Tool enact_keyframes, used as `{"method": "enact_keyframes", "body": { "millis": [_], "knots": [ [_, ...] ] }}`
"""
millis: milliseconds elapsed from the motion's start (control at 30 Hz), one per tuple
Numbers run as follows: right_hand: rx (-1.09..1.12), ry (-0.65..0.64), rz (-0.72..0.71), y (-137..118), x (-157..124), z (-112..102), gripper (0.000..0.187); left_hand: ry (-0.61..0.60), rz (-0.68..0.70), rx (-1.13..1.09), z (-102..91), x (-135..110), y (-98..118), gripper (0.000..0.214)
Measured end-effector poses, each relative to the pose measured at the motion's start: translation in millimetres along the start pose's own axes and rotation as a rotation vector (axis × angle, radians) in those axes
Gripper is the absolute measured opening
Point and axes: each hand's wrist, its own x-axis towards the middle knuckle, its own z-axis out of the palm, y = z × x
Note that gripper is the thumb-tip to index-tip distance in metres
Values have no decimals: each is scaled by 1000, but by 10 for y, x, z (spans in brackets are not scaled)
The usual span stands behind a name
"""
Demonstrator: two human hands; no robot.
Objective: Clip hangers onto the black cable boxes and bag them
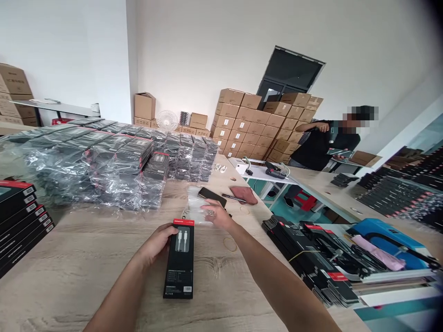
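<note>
white-walled storeroom, a stack of brown cartons (252, 122) rising against the back wall under a dark window, and a co-worker (325, 145) in a black shirt standing at the right, holding a flat dark pack. the long wooden desk (86, 276) fills the foreground. across its far half lies a broad mass of shrink-wrapped black retail boxes (104, 157), with loose stacks of similar boxes (20, 216) at the left edge and a heap of black boxes (311, 258) on the lower right. in the clear patch nearest the person, the work in hand centres on one black boxed cable (179, 263), red-topped with a white cable showing through its window, lying flat on the desk. the left hand (157, 244) is at the box's upper left side, fingers (173, 229) curled around its edge and gripping it. the right hand (219, 214) reaches ahead, fingers spread open above a clear plastic bag (199, 205); whether they touch the film i cannot tell. just beyond lie a black phone (212, 197), a pen (233, 198) and a brown pouch (245, 195).
</note>
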Motion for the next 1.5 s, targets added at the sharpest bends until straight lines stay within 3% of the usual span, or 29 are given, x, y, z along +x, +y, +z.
{"method": "enact_keyframes", "body": {
  "millis": [133,333,500,667,900,1033,1200,1300,1433,1500],
  "knots": [
    [96,110,8,-72,76,59,9,11,-1,-2,-19,-9,16,21],
    [200,342,134,-190,358,-157,35,-5,-8,-13,36,-31,17,20],
    [225,420,170,-298,452,-404,36,-24,-15,-29,63,-35,26,22],
    [164,432,229,-255,629,-464,31,-31,-17,-30,74,-48,28,24],
    [-66,395,260,-112,911,-460,9,-21,12,-54,92,-70,54,23],
    [-158,213,179,-78,719,-282,9,16,6,-30,135,-60,67,25],
    [-243,-57,137,2,296,68,13,-29,120,62,196,-69,81,33],
    [-279,-94,112,38,173,152,14,-11,178,110,178,-60,60,42],
    [-286,-103,81,52,183,95,21,104,176,132,132,-32,-4,71],
    [-279,-93,81,51,201,46,21,74,193,119,126,-27,-28,72]
  ]
}}
